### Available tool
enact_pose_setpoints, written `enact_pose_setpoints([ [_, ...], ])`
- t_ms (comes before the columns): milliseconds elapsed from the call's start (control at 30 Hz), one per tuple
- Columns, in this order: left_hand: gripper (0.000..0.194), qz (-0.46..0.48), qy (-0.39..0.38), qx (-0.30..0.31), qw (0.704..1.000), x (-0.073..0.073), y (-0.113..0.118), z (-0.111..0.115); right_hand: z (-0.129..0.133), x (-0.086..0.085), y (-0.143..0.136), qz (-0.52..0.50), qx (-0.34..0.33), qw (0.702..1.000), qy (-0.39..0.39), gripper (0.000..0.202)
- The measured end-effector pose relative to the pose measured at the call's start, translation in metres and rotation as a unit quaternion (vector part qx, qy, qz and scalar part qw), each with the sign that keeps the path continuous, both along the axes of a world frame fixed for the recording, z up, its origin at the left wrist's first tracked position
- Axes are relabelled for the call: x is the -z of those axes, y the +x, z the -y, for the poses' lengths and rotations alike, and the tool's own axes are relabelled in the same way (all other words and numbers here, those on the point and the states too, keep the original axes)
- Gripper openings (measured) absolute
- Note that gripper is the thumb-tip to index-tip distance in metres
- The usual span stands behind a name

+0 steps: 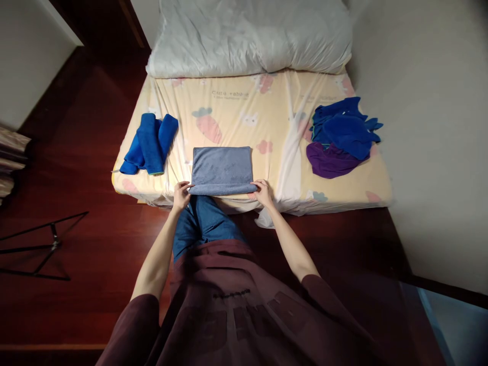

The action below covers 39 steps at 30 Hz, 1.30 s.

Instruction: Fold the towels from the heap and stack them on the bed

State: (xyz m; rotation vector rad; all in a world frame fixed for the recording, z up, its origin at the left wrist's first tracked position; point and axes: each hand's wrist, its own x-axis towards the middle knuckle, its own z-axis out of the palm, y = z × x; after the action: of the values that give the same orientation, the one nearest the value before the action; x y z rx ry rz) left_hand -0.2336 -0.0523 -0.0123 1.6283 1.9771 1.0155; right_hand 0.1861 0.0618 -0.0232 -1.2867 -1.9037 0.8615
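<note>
A grey-blue towel (222, 165) lies flat near the front edge of the bed, its near edge turned over into a roll. My left hand (182, 195) pinches the left end of that roll between thumb and fingers. At the opposite end, my right hand (262, 192) has its fingers closed on the roll's right corner. Off to the left are several rolled blue towels (150, 145), one lying across the others. On the right sits a loose heap of blue cloths (345, 127) with a purple cloth (333, 161) at its near side.
The bed (229, 122) has a cream sheet printed with carrots and rabbits, under thin clear plastic. A plastic-covered pale bundle (247, 38) spans the back. Black tripod legs (55, 244) stand on the wooden floor at left. A white wall (427, 127) rises along the right.
</note>
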Motion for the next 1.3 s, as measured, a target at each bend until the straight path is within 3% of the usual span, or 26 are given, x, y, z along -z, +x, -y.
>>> enact_pose_setpoints([
  [200,0.032,0.001,-0.007,0.006,1.0,-0.005,0.001,0.001,0.0,0.001,-0.001,-0.022,-0.001,1.0,0.008,0.044],
  [333,0.033,0.024,-0.003,-0.031,0.999,-0.005,0.004,0.001,-0.003,0.0,-0.002,-0.021,0.03,0.999,-0.012,0.012],
  [433,0.04,0.059,0.0,-0.065,0.996,-0.003,0.007,0.0,-0.004,-0.002,-0.003,-0.013,0.039,0.999,-0.012,0.04],
  [500,0.042,0.081,0.003,-0.082,0.993,-0.002,0.009,-0.001,-0.005,-0.003,-0.004,-0.015,0.044,0.999,-0.005,0.046],
  [1000,0.041,0.107,-0.004,-0.105,0.989,-0.003,0.014,-0.006,-0.013,0.006,-0.013,-0.03,0.1,0.995,0.005,0.05],
  [1100,0.033,0.087,-0.006,-0.116,0.989,-0.01,0.018,-0.006,-0.012,0.002,-0.014,-0.012,0.105,0.994,-0.005,0.043],
  [1200,0.036,0.018,0.045,-0.126,0.991,-0.028,0.024,0.002,-0.002,-0.013,-0.015,0.01,0.13,0.991,0.017,0.033],
  [1300,0.047,-0.068,0.073,-0.022,0.995,-0.05,0.033,0.01,0.013,-0.035,-0.017,0.034,0.085,0.992,0.092,0.043],
])
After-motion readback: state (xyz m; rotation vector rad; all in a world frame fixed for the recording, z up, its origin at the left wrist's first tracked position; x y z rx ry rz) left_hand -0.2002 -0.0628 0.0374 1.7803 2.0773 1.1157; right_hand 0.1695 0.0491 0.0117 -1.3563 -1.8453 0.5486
